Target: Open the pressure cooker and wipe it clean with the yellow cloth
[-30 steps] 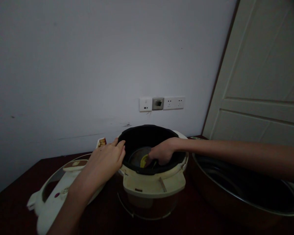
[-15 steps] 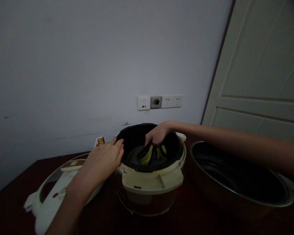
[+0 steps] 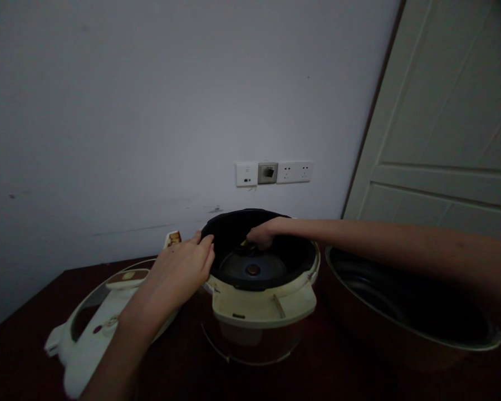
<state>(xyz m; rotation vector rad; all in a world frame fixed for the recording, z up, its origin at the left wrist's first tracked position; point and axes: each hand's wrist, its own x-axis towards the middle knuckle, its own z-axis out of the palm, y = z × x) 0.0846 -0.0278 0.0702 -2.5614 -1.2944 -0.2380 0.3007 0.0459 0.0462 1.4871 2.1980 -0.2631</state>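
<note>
A cream electric cooker body [image 3: 261,309] stands on the dark table with its black inner well open; a round heating plate [image 3: 253,269] shows at the bottom. My left hand [image 3: 183,267] rests on the cooker's left rim, fingers curled over the edge. My right hand [image 3: 262,234] reaches inside against the far inner wall, closed on a yellow and dark cloth or sponge, of which only a sliver shows.
The cooker's cream lid [image 3: 96,326] lies on the table at the left. A large steel inner pot [image 3: 413,317] sits at the right. A wall socket strip [image 3: 274,172] is behind, and a door [image 3: 451,122] stands at the right.
My right hand moved from the bottom of the well up and across to the far inner wall with the yellow thing in it. The heating plate is now uncovered. My left hand stayed on the rim.
</note>
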